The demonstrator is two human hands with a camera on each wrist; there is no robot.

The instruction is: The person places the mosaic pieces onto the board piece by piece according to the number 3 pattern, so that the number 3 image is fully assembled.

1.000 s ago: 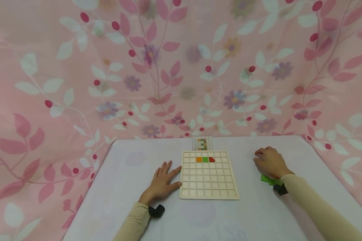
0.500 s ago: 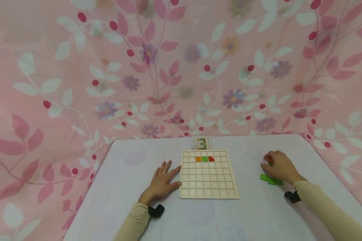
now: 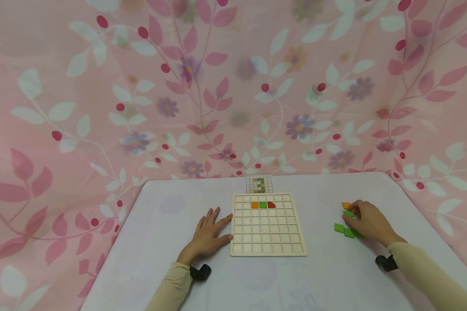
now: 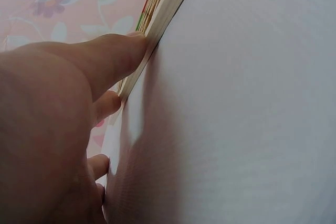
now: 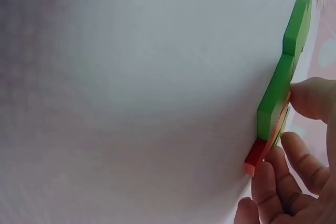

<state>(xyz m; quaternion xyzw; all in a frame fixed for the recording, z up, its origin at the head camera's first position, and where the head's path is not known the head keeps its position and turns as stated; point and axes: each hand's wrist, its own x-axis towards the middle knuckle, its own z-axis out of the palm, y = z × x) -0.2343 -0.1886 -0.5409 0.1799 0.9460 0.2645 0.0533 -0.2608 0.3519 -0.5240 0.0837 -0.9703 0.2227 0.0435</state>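
My left hand (image 3: 209, 236) lies with spread fingers on the table, thumb and index fingertip against the left edge of a wooden grid board (image 3: 270, 236). In its top part sit an orange square tile (image 3: 254, 205), a green square tile (image 3: 263, 205) and a red tile with one rounded corner (image 3: 271, 205). Right of the board, my right hand (image 3: 370, 221) reaches among loose tiles, thumb and fingers apart. Green tiles (image 5: 275, 95) and a red tile (image 5: 255, 157) lie by its fingertips in the right wrist view. An orange tile (image 3: 346, 205) lies just beyond them.
A small printed card (image 3: 259, 184) with a coloured grid pattern stands behind the board. The table (image 3: 264, 285) is covered in white cloth, and a pink floral curtain (image 3: 233, 95) hangs behind it. Each wrist wears a small black camera (image 3: 200, 272).
My right hand has moved right and slightly toward me over the loose tiles, uncovering an orange tile and a green one. The left hand stays at the board's edge.
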